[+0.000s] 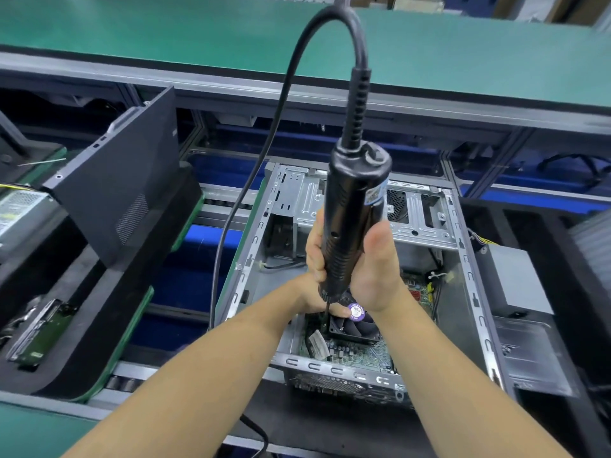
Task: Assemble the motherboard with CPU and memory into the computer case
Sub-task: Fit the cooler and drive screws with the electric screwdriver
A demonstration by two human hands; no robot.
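An open grey computer case (463, 259) lies on the line in front of me. Inside it sits the green motherboard (357, 353) with a black CPU fan (357, 328) that bears a purple sticker. My right hand (377, 272) grips a black electric screwdriver (353, 206) held upright, its thumb on the near side and its fingers wrapped behind. The bit points down at the fan's left corner. My left hand (310, 300) is low beside the fan, pinching the bit near its tip, and is partly hidden by the tool.
A black side panel (122, 180) leans at the left above a foam tray holding a hard drive (39, 332). A power supply (20, 213) sits far left. The screwdriver's cable (251, 160) loops down left of the case. A grey box (509, 279) stands right. A green belt (198, 38) runs behind.
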